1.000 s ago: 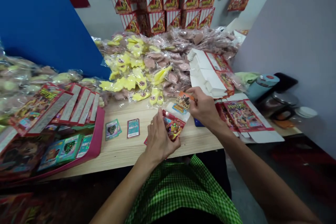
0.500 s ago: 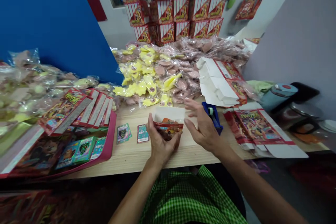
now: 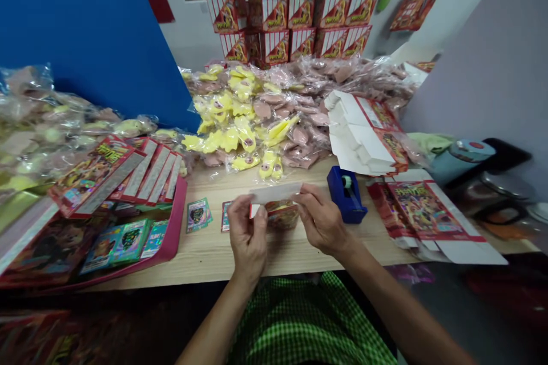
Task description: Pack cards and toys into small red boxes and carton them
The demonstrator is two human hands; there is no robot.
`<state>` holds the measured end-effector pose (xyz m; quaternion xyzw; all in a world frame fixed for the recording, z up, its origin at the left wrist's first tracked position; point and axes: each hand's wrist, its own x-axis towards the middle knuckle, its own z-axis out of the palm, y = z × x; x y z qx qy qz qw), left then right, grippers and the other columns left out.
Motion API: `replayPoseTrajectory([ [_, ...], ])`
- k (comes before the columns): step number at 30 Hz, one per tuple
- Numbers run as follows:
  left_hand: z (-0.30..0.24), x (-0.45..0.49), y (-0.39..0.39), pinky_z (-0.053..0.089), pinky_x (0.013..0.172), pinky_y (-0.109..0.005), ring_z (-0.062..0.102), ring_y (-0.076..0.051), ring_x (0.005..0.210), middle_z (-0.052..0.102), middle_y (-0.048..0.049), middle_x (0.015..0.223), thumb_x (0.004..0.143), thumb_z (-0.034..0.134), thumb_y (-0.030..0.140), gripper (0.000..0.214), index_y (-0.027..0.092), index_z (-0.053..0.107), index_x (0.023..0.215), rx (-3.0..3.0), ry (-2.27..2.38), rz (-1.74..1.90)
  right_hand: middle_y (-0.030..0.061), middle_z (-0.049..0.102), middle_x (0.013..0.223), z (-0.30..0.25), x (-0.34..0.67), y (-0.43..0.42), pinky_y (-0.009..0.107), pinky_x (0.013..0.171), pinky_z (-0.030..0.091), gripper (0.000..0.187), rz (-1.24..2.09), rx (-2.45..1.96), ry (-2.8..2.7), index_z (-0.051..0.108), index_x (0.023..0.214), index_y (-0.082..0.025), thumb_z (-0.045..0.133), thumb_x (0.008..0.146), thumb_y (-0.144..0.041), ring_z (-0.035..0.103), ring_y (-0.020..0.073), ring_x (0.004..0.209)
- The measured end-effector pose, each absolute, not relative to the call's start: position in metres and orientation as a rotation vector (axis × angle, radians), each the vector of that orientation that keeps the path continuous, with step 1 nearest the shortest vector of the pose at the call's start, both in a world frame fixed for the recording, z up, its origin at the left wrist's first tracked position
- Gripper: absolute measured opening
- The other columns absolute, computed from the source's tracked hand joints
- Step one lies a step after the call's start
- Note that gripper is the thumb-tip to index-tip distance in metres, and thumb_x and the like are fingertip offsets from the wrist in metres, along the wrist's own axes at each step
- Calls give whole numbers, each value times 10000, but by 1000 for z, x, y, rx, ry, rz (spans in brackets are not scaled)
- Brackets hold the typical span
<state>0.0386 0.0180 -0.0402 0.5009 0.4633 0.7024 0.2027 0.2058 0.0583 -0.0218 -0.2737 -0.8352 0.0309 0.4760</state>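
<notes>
Between my two hands is a small red printed cardboard box (image 3: 280, 209), its white flap (image 3: 276, 191) standing across the top and now folded toward me. My left hand (image 3: 249, 234) grips the box's left end, thumb on the near edge. At its right end, the fingers of my right hand (image 3: 319, 218) pinch the flap and corner. Fingers hide both ends, and the contents are out of sight. Just left of my left hand lies a teal and red card (image 3: 225, 217), partly covered, with a few green cards (image 3: 198, 215) farther left.
A blue tape dispenser (image 3: 347, 197) stands right of my hands. Flattened boxes (image 3: 432, 211) lie at the right, near a bottle (image 3: 464, 159). Bagged yellow and pink toys (image 3: 244, 137) are heaped behind. A pink bin (image 3: 177, 222) holds packed boxes and cards at left.
My right hand has moved left from beside the box and taken hold of its right end. The white flap has come down over the opening. The view has shifted slightly.
</notes>
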Motion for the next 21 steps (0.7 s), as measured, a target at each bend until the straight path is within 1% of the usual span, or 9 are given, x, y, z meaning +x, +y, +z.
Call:
replayPoseTrajectory([
  [2, -37, 36, 20, 512, 791, -233, 612, -141, 890, 624, -17, 1031, 979, 649, 357, 371, 283, 562, 1333, 1284, 1203, 1933, 135, 622, 1177, -17, 207, 59, 408, 911, 585, 262, 149, -663, -2038, 557, 1182, -218, 464, 992, -63, 618, 272, 1180],
  [6, -37, 29, 24, 507, 866, -244, 626, -154, 975, 645, -28, 1029, 968, 668, 365, 166, 244, 674, 1082, 1377, 1110, 1864, 99, 625, 1151, -12, 210, 60, 343, 795, 600, 409, 300, -696, -1941, 464, 1353, -235, 512, 980, -74, 662, 218, 997],
  [8, -39, 26, 25, 506, 938, -280, 624, -186, 1089, 655, -50, 1113, 919, 730, 411, 234, 235, 650, 1052, 1413, 1016, 1851, 102, 617, 1144, -8, 213, 59, 356, 834, 588, 346, 277, -662, -2011, 516, 1288, -226, 482, 986, -61, 651, 219, 1017],
  [10, -40, 26, 24, 512, 964, -310, 624, -207, 1145, 659, -69, 1179, 902, 749, 424, 277, 232, 617, 1052, 1402, 973, 1833, 129, 603, 1187, -3, 216, 59, 398, 911, 566, 260, 263, -607, -2108, 553, 1197, -206, 469, 989, -74, 618, 253, 1136],
  [12, -41, 28, 23, 533, 915, -301, 650, -188, 1070, 669, -63, 1143, 935, 713, 391, 241, 234, 598, 1077, 1377, 1036, 1824, 146, 600, 1215, 2, 218, 57, 426, 946, 550, 210, 303, -597, -2157, 544, 1182, -195, 481, 999, -116, 599, 276, 1183],
  [14, -41, 31, 22, 551, 846, -278, 665, -163, 967, 669, -48, 1082, 954, 688, 371, 272, 242, 590, 1173, 1357, 1125, 1839, 122, 627, 1148, 5, 218, 56, 418, 918, 554, 175, 339, -639, -2166, 530, 1173, -207, 480, 1016, -147, 625, 267, 1109],
  [17, -39, 34, 22, 564, 804, -266, 675, -161, 936, 680, -52, 1066, 945, 694, 400, 387, 235, 593, 1280, 1360, 1205, 1864, 96, 648, 1065, 6, 214, 57, 398, 847, 560, 206, 265, -707, -2147, 502, 1214, -217, 450, 1030, -142, 642, 251, 985],
  [19, -35, 33, 23, 560, 767, -257, 672, -149, 871, 691, -40, 999, 950, 690, 387, 361, 226, 627, 1266, 1391, 1240, 1871, 103, 651, 1043, 4, 211, 60, 402, 818, 559, 238, 170, -694, -2173, 491, 1235, -200, 435, 1015, -127, 638, 258, 951],
  [21, -31, 30, 25, 545, 733, -251, 650, -137, 806, 683, -21, 913, 954, 686, 336, 265, 225, 679, 1195, 1480, 1235, 1869, 100, 637, 974, 2, 210, 65, 400, 768, 557, 240, 70, -656, -2237, 509, 1172, -185, 411, 975, -90, 623, 261, 887],
])
